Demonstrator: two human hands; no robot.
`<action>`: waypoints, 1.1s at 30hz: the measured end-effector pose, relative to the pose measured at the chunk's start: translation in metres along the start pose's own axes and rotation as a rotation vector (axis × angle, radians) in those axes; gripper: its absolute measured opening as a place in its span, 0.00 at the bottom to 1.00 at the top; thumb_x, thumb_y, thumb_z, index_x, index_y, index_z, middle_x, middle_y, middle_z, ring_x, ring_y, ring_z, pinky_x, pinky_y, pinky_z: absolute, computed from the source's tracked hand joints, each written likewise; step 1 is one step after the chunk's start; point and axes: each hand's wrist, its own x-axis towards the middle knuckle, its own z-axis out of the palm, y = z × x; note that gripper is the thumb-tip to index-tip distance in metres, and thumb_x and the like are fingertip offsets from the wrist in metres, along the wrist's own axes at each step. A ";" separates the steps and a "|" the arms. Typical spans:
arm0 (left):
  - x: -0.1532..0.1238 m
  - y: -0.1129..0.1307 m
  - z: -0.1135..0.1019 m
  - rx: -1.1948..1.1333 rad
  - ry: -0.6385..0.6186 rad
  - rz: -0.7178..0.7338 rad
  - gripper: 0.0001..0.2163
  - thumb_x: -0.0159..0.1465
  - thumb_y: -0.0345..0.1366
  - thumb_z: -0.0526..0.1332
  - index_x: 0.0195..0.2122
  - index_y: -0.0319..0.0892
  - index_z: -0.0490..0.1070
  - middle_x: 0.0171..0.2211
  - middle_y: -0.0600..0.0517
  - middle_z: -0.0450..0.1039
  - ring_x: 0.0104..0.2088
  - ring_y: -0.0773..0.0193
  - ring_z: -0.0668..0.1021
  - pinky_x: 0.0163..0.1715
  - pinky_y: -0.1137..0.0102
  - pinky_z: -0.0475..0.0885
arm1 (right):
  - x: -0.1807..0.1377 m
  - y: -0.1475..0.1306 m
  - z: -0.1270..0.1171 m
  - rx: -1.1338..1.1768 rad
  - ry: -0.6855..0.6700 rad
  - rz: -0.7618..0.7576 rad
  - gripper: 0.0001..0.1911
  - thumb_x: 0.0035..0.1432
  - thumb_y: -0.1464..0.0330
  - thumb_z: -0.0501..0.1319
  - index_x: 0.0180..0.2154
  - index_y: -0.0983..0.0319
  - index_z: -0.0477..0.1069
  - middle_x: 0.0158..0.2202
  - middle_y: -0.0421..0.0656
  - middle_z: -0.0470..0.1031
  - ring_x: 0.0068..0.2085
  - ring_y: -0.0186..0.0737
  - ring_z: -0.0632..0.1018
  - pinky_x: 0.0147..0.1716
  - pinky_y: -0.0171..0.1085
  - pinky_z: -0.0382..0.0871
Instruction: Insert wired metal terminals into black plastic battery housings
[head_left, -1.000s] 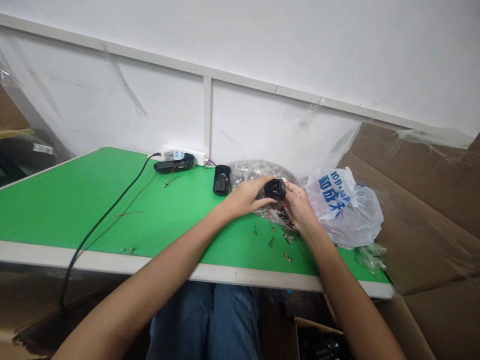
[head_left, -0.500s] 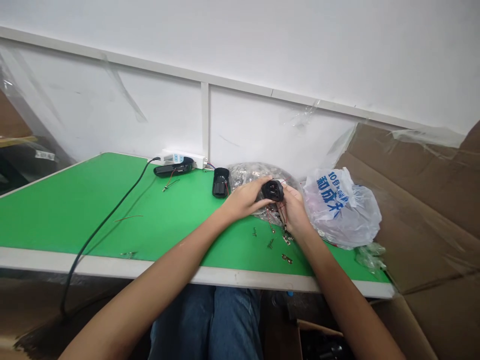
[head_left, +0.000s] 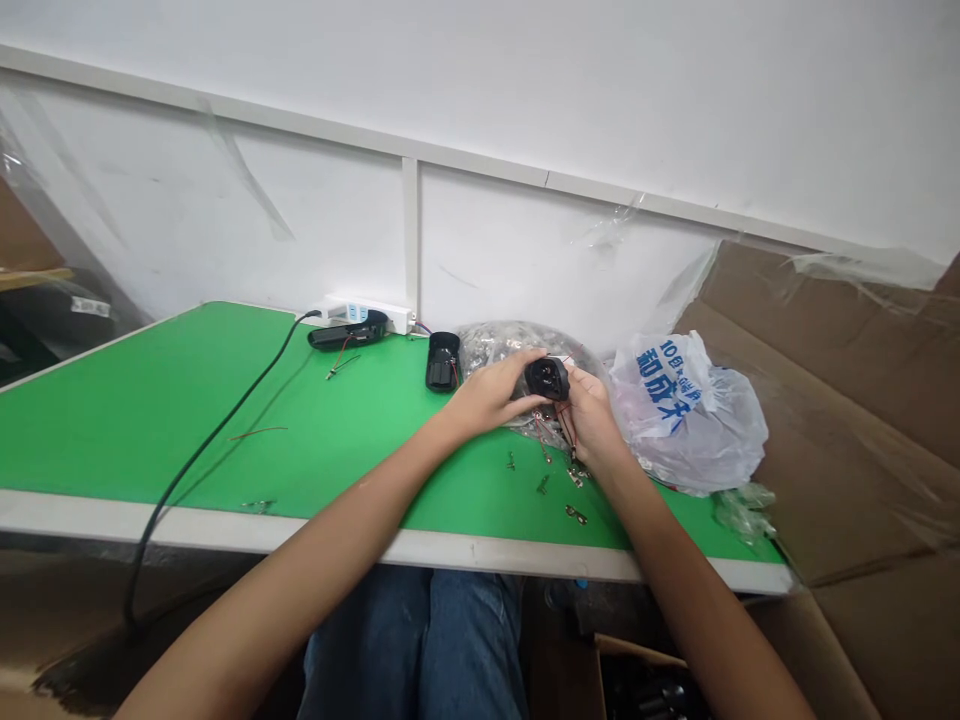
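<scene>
Between my two hands, above the green table, is a black plastic housing (head_left: 547, 379), its hollow end facing me. My left hand (head_left: 496, 392) is closed around its left side. My right hand (head_left: 591, 408) has its fingers pressed on the right side. Thin red and dark wires (head_left: 568, 428) hang from the housing beside my right palm. Below them on the table lie small metal contact pieces (head_left: 576, 514). Just behind my hands sits a clear plastic bag (head_left: 487, 345) full of small metal parts, partly hidden by them.
Another black housing (head_left: 443, 362) stands left of the bag. Farther left, a black housing with wires (head_left: 349, 333) lies by a white power strip (head_left: 375, 315), whose black cable (head_left: 217, 440) crosses the table. A white plastic bag (head_left: 694, 420) and large cardboard (head_left: 840, 420) border the right.
The housing has tilted slightly in my hands. Otherwise both hands keep their hold, and the view has shifted a little.
</scene>
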 end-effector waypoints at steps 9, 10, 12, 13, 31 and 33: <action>-0.003 0.002 0.002 -0.075 0.027 -0.015 0.29 0.70 0.43 0.68 0.69 0.43 0.64 0.68 0.39 0.72 0.67 0.49 0.76 0.67 0.52 0.71 | 0.004 0.005 -0.007 -0.029 -0.010 0.032 0.23 0.43 0.50 0.79 0.33 0.58 0.76 0.29 0.40 0.81 0.35 0.46 0.81 0.33 0.40 0.76; -0.003 0.002 0.002 -0.078 0.022 -0.016 0.29 0.70 0.43 0.68 0.69 0.44 0.64 0.68 0.39 0.71 0.67 0.49 0.76 0.68 0.52 0.71 | 0.004 0.005 -0.007 -0.026 -0.017 0.031 0.23 0.43 0.51 0.79 0.33 0.58 0.76 0.28 0.40 0.81 0.34 0.45 0.81 0.33 0.40 0.76; -0.003 0.002 0.001 -0.075 0.011 -0.022 0.29 0.70 0.42 0.68 0.70 0.45 0.63 0.68 0.40 0.71 0.67 0.49 0.75 0.67 0.51 0.71 | 0.004 0.005 -0.007 -0.035 -0.032 0.033 0.23 0.44 0.50 0.79 0.33 0.58 0.75 0.27 0.39 0.80 0.33 0.44 0.80 0.33 0.40 0.76; -0.004 0.002 0.001 -0.071 0.005 -0.026 0.29 0.70 0.42 0.68 0.70 0.46 0.63 0.69 0.40 0.70 0.67 0.49 0.75 0.67 0.51 0.71 | 0.004 0.005 -0.007 -0.040 -0.037 0.037 0.23 0.45 0.50 0.79 0.33 0.58 0.75 0.27 0.39 0.79 0.33 0.44 0.80 0.33 0.40 0.76; -0.003 0.001 0.000 -0.048 -0.009 -0.051 0.30 0.70 0.41 0.67 0.71 0.45 0.62 0.69 0.39 0.70 0.67 0.47 0.75 0.67 0.50 0.71 | 0.003 0.006 -0.006 -0.033 0.004 0.063 0.23 0.46 0.50 0.79 0.35 0.57 0.75 0.29 0.38 0.80 0.32 0.41 0.79 0.33 0.39 0.73; -0.002 0.000 0.000 -0.062 -0.008 -0.054 0.30 0.70 0.42 0.67 0.71 0.45 0.62 0.69 0.39 0.70 0.67 0.47 0.75 0.67 0.49 0.71 | 0.003 0.006 -0.006 -0.026 0.003 0.058 0.24 0.46 0.50 0.79 0.36 0.57 0.76 0.30 0.39 0.81 0.33 0.43 0.80 0.34 0.40 0.75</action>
